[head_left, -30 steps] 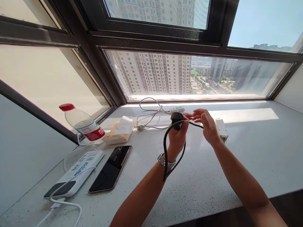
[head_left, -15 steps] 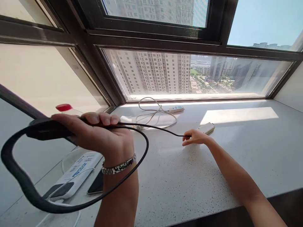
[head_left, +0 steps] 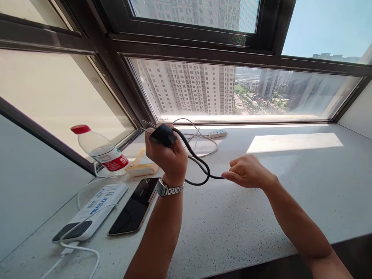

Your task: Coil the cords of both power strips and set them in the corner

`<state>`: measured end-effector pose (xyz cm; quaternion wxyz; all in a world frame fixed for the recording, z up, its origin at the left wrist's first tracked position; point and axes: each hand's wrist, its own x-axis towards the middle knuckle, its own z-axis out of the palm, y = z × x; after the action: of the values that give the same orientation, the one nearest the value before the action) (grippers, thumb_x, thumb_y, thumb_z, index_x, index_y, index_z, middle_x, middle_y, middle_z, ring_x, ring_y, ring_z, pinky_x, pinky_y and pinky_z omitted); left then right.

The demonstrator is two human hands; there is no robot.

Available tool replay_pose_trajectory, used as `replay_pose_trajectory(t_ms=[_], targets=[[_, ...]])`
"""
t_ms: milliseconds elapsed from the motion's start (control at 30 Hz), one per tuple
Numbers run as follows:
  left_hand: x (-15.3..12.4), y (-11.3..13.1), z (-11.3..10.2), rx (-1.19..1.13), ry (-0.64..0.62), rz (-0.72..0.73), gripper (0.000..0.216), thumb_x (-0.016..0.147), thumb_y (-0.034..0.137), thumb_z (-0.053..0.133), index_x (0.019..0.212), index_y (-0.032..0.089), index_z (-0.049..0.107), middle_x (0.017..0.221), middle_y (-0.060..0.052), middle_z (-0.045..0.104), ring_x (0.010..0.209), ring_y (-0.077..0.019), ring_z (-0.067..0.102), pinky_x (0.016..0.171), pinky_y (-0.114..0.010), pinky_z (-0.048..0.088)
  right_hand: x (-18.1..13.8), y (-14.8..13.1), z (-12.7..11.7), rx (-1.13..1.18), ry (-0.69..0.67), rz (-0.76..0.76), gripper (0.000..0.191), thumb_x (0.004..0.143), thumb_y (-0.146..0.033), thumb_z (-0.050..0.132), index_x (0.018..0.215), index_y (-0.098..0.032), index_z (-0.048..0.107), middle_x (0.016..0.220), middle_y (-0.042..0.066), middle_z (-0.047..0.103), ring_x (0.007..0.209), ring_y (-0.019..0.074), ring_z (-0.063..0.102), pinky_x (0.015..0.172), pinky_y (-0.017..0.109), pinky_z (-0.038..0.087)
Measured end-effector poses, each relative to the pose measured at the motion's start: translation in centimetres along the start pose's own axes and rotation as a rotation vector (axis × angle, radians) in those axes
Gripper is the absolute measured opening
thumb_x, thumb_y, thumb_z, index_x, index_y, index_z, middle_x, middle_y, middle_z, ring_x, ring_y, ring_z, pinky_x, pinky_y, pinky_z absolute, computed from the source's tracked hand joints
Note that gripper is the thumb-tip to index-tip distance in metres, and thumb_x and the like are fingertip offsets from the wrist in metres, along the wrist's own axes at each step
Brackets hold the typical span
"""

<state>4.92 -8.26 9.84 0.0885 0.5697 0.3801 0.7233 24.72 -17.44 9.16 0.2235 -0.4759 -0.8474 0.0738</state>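
The left hand [head_left: 167, 157] is sitting farther from the eye now than half a second ago, and it is tipping the black plug [head_left: 163, 136] up. The right hand [head_left: 249, 171] is turning its back up more. The left arm is reaching up and forward, with a shiny metal watch [head_left: 171, 188] going around its wrist. Its fingers are closing around the plug. The right arm is slanting in, and its fingers are curling into a fist around the black cord [head_left: 200, 159]. The plug is looking chunky and dull, with thin metal pins. The cord is bending smoothly in a round loop. The speckled white ledge [head_left: 232, 228] is lying below. The plug is hanging above it, left of the right hand. Its pins are pointing left and a bit up, and its long way is running from upper left to lower right.
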Motion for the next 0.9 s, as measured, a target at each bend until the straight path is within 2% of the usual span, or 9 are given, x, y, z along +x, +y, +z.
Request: replay_pose_trajectory(t_ms=[133, 233, 333, 500, 600, 733, 900], targets=[[0.0, -0.9, 0.9, 0.157, -0.036, 0.207, 0.023, 0.089, 0.040, 0.054, 0.086, 0.017, 0.058, 0.084, -0.005, 0.058, 0.086, -0.0204, 0.059, 0.077, -0.035, 0.047, -0.4, -0.6, -0.4, 0.238, 0.239, -0.221, 0.060, 0.094, -0.045, 0.051, 0.043, -0.016, 0.036, 0.047, -0.004, 0.028, 0.043, 0.0055, 0.020, 0.049, 0.028, 0.015], [-1.0, -0.6, 2.0, 0.159, -0.121, 0.347, 0.013, 0.088, 0.029, 0.055, 0.084, 0.017, 0.059, 0.075, -0.003, 0.057, 0.074, -0.0180, 0.058, 0.070, -0.032, 0.045, -0.4, -0.7, -0.4, 0.544, 0.428, -0.294, 0.049, 0.089, -0.039, 0.057, 0.047, -0.018, 0.047, 0.048, -0.003, 0.039, 0.042, 0.0065, 0.030, 0.045, 0.025, 0.022], [-3.2, 0.5, 3.4, 0.048, -0.275, 0.422, 0.007, 0.087, 0.021, 0.054, 0.084, 0.018, 0.059, 0.076, -0.003, 0.060, 0.071, -0.0164, 0.059, 0.065, -0.028, 0.044, -0.4, -1.1, -0.3, 0.863, 0.594, -0.261, 0.038, 0.087, -0.040, 0.059, 0.055, -0.019, 0.059, 0.052, -0.001, 0.050, 0.043, 0.0091, 0.040, 0.042, 0.024, 0.028], [-6.7, 2.0, 5.3, -0.137, -0.540, 0.380, 0.010, 0.087, 0.017, 0.052, 0.078, 0.019, 0.055, 0.072, -0.002, 0.060, 0.066, -0.0147, 0.057, 0.060, -0.026, 0.043, -0.1, -2.5, -0.2, 1.299, 0.833, -0.155, 0.036, 0.084, -0.036, 0.059, 0.053, -0.018, 0.053, 0.049, -0.005, 0.041, 0.032, 0.0057, 0.035, 0.036, 0.022, 0.024], [-7.7, 2.5, 5.6, -0.239, -0.597, 0.359, 0.009, 0.086, 0.018, 0.052, 0.077, 0.019, 0.054, 0.073, -0.001, 0.059, 0.065, -0.0139, 0.055, 0.059, -0.025, 0.043, 0.1, -2.9, -0.3, 1.425, 1.014, 0.020, 0.040, 0.081, -0.038, 0.063, 0.052, -0.019, 0.043, 0.048, -0.009, 0.034, 0.030, 0.0047, 0.035, 0.035, 0.022, 0.026], [-8.8, 3.1, 5.7, -0.385, -0.652, 0.303, 0.005, 0.086, 0.018, 0.053, 0.082, 0.020, 0.055, 0.073, 0.000, 0.057, 0.065, -0.0133, 0.052, 0.059, -0.025, 0.043, 0.7, -2.7, -0.4, 1.449, 1.179, 0.247, 0.047, 0.077, -0.042, 0.070, 0.054, -0.020, 0.035, 0.048, -0.011, 0.030, 0.033, 0.0040, 0.032, 0.037, 0.021, 0.030], [-10.7, 3.4, 6.5, -0.480, -0.708, 0.124, 0.010, 0.088, 0.021, 0.053, 0.098, 0.021, 0.057, 0.087, -0.003, 0.059, 0.076, -0.0156, 0.055, 0.067, -0.028, 0.046, 1.1, -2.2, 0.1, 1.273, 1.360, 0.324, 0.042, 0.074, -0.043, 0.073, 0.060, -0.021, 0.039, 0.058, -0.007, 0.040, 0.051, 0.0078, 0.043, 0.050, 0.023, 0.040]])
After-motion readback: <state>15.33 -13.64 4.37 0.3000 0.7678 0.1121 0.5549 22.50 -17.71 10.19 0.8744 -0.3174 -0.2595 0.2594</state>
